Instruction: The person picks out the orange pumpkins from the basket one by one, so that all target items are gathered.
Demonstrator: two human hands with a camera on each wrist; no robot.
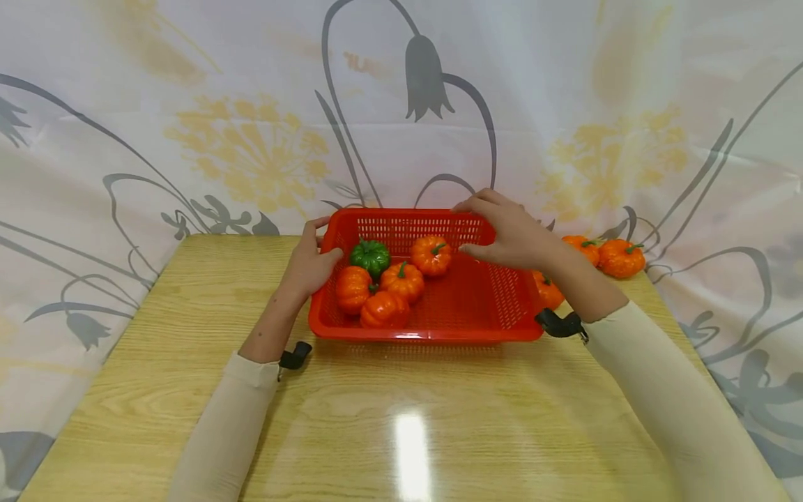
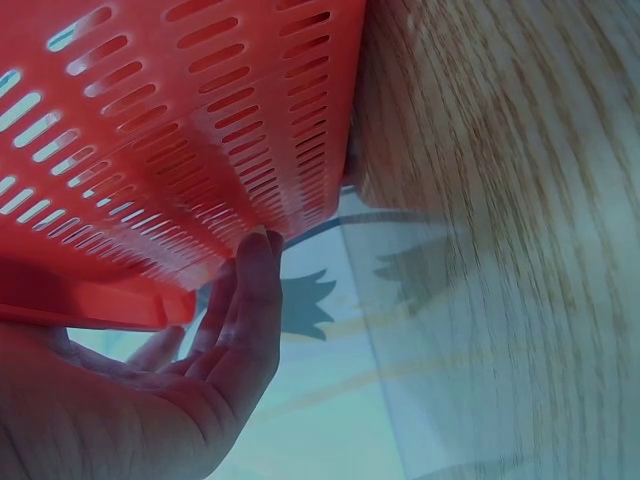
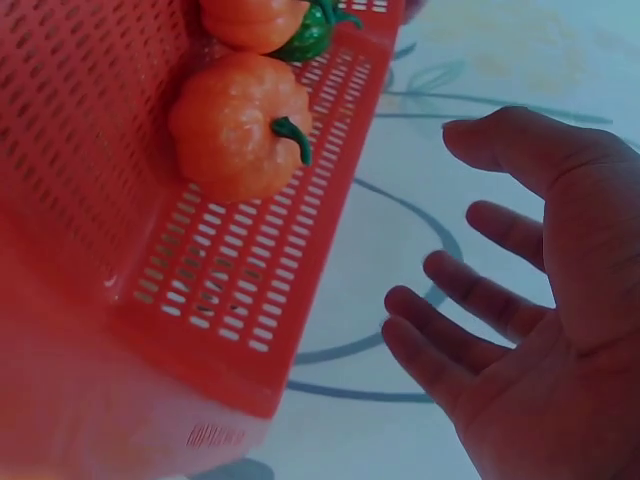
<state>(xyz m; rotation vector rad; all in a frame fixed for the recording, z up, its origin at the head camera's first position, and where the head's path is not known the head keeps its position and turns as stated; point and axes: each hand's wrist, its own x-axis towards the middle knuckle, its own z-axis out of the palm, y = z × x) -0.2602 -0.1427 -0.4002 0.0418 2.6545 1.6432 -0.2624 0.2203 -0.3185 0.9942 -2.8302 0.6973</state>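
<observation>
A red perforated plastic basket [image 1: 464, 300] stands on the table, tilted slightly. In its left half lie a small green pumpkin [image 1: 370, 259] and several small orange pumpkins [image 1: 402, 282]. My left hand [image 1: 309, 262] grips the basket's left rim, thumb over the edge; in the left wrist view its fingers [image 2: 258, 290] reach under the rim against the slotted wall. My right hand [image 1: 511, 233] hovers above the basket's back right part with thumb and fingers spread. The right wrist view shows that hand [image 3: 550, 300] holding nothing, apart from the basket wall.
Right of the basket, partly behind my right forearm, lie more orange pumpkins [image 1: 621, 259] near the table's back edge. The wooden table [image 1: 339, 425] ends at a flower-patterned curtain [image 1: 251, 84] behind it.
</observation>
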